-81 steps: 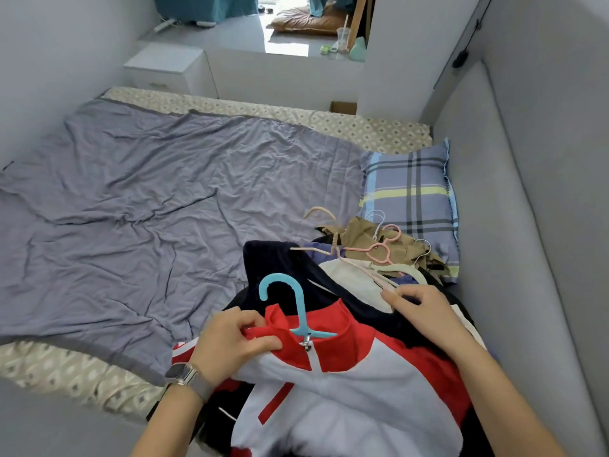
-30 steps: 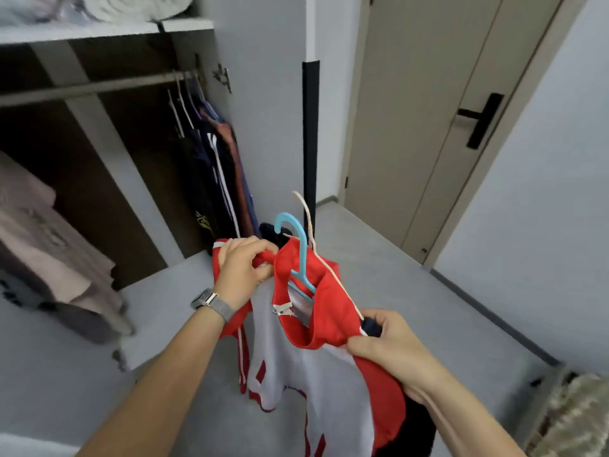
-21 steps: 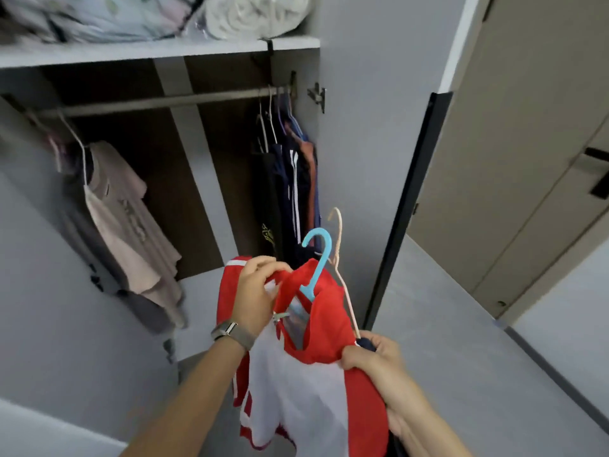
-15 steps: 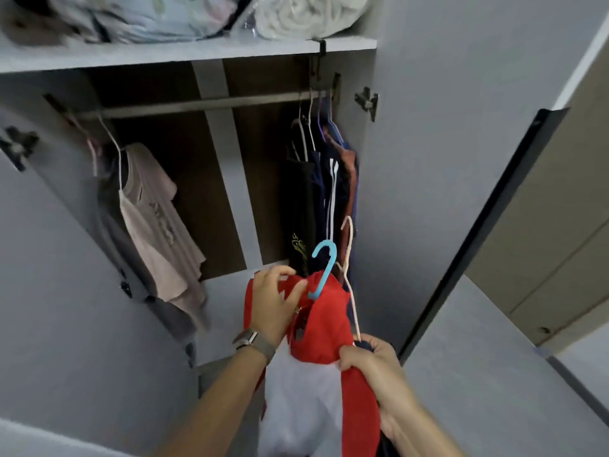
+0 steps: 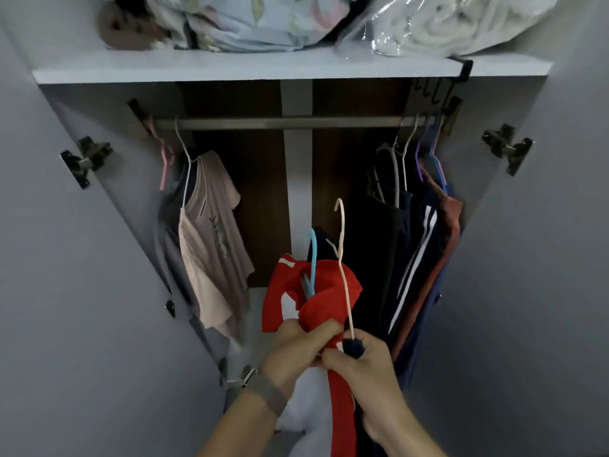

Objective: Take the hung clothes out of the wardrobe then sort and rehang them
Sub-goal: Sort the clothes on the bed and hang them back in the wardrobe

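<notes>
One head-worn wide-angle view faces straight into the open wardrobe (image 5: 296,192) from close in front, tilted slightly upward. The top shelf (image 5: 230,65) runs across the upper edge, the hanging rail (image 5: 280,122) sits just below, and both forearms enter from the bottom edge.

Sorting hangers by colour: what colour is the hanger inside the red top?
Light blue hanger, clearest in the head view.

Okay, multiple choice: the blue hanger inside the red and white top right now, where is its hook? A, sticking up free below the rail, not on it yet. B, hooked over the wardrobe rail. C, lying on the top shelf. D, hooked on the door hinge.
A: the blue hanger sticks up out of the red top held by both hands, well below the rail and touching nothing above.
</notes>
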Tool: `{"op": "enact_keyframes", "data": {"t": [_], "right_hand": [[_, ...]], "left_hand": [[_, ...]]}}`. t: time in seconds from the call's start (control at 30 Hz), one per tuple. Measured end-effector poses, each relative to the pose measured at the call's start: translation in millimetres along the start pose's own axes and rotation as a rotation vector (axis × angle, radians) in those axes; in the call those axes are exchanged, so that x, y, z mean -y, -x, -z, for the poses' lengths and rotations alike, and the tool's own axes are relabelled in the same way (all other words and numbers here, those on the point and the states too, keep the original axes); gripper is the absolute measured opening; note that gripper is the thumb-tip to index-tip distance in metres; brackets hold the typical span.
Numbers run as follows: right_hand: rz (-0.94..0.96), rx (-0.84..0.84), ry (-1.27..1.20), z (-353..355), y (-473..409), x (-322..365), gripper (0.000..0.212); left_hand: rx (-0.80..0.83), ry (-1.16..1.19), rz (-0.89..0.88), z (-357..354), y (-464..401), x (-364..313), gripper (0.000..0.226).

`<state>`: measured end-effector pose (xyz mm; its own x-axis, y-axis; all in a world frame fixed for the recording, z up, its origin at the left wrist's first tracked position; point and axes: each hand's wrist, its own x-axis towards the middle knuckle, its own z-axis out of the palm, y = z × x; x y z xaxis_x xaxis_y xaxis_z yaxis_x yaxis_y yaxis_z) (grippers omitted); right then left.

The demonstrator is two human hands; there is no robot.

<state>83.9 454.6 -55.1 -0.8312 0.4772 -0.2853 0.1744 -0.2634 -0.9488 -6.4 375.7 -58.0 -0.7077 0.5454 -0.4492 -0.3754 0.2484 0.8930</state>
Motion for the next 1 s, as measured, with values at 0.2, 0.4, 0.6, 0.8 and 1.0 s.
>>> {"op": "enact_keyframes", "data": {"t": [0.2, 0.4, 0.6, 0.8, 1.0], "right_hand": [[-0.081, 0.112, -0.008, 14, -79, 38, 0.016], [-0.076, 0.038, 0.051, 6, -146, 65, 0.02], [-0.046, 0.017, 0.144, -28, -192, 78, 0.014], [0.033, -0.027, 0.206, -56, -210, 85, 0.012], [0.015, -0.085, 0.14, -74, -213, 84, 0.008]], "left_hand": [[-0.289, 0.126, -0.017, 15, -64, -44, 0.014], [-0.419, -0.009, -0.074, 68, -102, -90, 0.015], [-0.466, -0.081, -0.146, 127, -137, -132, 0.023], [-0.459, -0.357, -0.211, 183, -175, -171, 0.024], [-0.629, -0.633, -0.268, 221, -216, -199, 0.025]]}}
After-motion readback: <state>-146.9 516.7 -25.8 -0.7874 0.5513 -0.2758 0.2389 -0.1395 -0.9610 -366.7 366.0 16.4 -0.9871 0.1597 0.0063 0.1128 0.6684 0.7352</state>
